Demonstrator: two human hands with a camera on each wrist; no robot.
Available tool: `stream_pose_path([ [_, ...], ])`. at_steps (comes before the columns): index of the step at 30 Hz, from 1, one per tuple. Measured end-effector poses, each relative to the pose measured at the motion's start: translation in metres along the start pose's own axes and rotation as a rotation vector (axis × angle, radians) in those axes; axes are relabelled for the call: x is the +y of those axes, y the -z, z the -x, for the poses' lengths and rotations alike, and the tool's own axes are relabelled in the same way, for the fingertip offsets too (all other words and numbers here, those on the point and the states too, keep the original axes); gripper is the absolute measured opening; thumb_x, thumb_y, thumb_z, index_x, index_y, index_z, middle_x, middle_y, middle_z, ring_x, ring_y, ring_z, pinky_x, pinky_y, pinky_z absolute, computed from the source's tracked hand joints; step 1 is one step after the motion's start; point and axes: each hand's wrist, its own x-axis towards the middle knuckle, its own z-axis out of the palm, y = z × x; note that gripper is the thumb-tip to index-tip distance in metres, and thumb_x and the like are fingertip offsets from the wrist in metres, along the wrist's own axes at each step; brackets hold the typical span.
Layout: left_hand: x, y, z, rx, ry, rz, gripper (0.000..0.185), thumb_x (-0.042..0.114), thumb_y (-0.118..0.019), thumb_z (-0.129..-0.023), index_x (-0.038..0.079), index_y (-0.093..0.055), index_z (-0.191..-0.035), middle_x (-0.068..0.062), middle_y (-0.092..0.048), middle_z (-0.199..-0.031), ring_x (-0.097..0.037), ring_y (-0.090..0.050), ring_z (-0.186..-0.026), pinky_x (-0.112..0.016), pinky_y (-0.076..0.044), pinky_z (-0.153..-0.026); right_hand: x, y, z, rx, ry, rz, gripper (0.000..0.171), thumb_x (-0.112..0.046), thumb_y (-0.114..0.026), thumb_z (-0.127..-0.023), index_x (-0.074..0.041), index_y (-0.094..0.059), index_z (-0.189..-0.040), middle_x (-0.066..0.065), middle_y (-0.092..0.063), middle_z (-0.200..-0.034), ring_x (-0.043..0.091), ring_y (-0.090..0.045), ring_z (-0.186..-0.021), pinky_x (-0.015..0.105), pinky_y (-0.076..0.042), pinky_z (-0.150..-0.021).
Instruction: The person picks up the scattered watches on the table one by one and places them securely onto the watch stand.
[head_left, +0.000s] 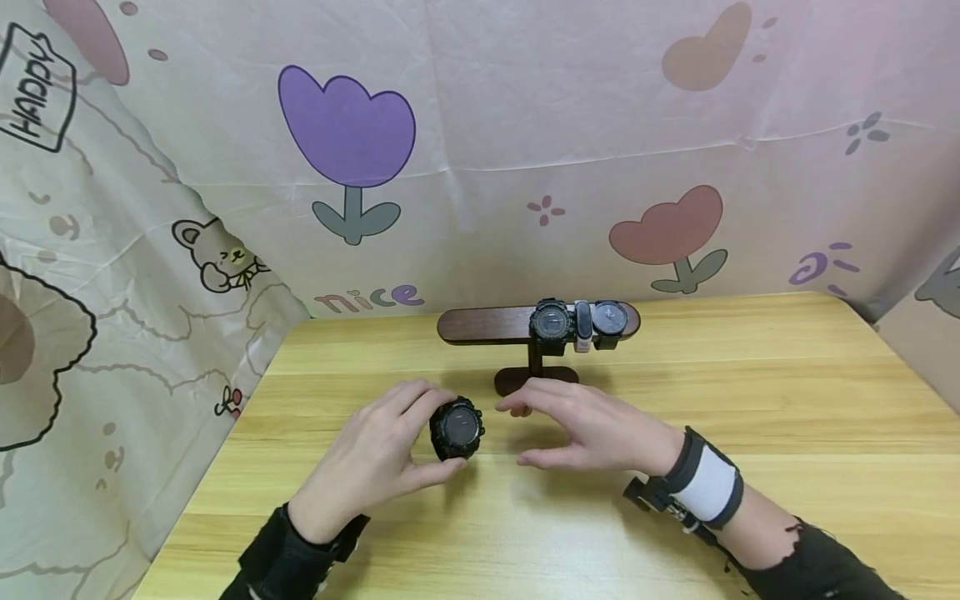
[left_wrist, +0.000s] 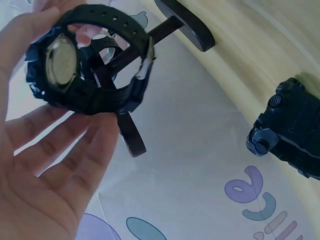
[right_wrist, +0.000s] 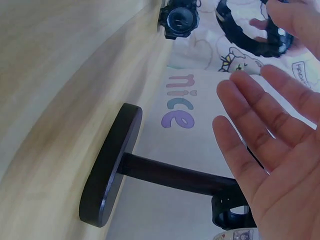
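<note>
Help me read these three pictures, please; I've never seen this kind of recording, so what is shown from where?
No machine here: a person works with two bare hands. The wide picture comes from a camera on their head; the other two come from cameras on each wrist. The left hand holds a black watch above a wooden table. The right hand is open beside it, holding nothing. Behind stands a dark wooden stand carrying three more watches.
</note>
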Motion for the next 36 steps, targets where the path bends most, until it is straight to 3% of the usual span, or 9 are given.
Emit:
stream_pose_path([
  [10,0.004,-0.005,-0.004,0.117,-0.077,0.069,0.068,0.037,-0.098,-0.074,0.009,-0.068,-0.128,-0.004,-0.072,-0.119,-0.018,-0.073,-0.106,-0.035,-0.065,-0.088,-0.007,-0.011,-0.002,0.089,0.006,-0.022,0.073,-0.04,-0.085,-0.092,-0.008,-0.057,-0.151,-0.001,-0.07,-0.131,0.011,-0.067,-0.118,0.033,-0.06,-0.101],
  [15,0.008,-0.008,-0.006,0.155,-0.097,0.127,0.069,0.033,-0.099,-0.073,0.008,-0.068,-0.13,-0.004,-0.072,-0.121,-0.018,-0.072,-0.111,-0.034,-0.063,-0.096,-0.011,-0.018,-0.005,0.113,-0.01,-0.055,0.08,-0.041,-0.086,-0.091,-0.011,-0.05,-0.156,-0.002,-0.067,-0.134,0.011,-0.067,-0.121,0.034,-0.059,-0.105],
  [23,0.011,-0.013,-0.007,0.206,-0.134,0.148,0.072,0.031,-0.099,-0.072,0.005,-0.067,-0.13,-0.006,-0.071,-0.122,-0.021,-0.072,-0.11,-0.035,-0.063,-0.096,-0.012,-0.027,-0.01,0.162,0.044,-0.147,0.087,-0.03,-0.089,-0.09,-0.007,-0.042,-0.159,0.002,-0.065,-0.139,0.014,-0.066,-0.125,0.031,-0.058,-0.107],
  [28,0.013,-0.014,-0.009,0.219,-0.15,0.174,0.073,0.031,-0.099,-0.072,0.004,-0.066,-0.131,-0.008,-0.072,-0.123,-0.021,-0.073,-0.111,-0.033,-0.063,-0.097,-0.012,-0.029,-0.011,0.185,0.05,-0.164,0.09,-0.024,-0.09,-0.088,-0.002,-0.04,-0.16,0.005,-0.064,-0.142,0.016,-0.067,-0.127,0.031,-0.058,-0.108],
  [36,0.015,-0.016,-0.009,0.216,-0.159,0.211,0.072,0.031,-0.099,-0.073,0.003,-0.066,-0.131,-0.008,-0.072,-0.125,-0.02,-0.074,-0.111,-0.031,-0.062,-0.098,-0.012,-0.029,-0.012,0.202,0.054,-0.183,0.086,-0.018,-0.09,-0.085,-0.006,-0.044,-0.157,0.004,-0.065,-0.14,0.015,-0.067,-0.125,0.031,-0.058,-0.107],
])
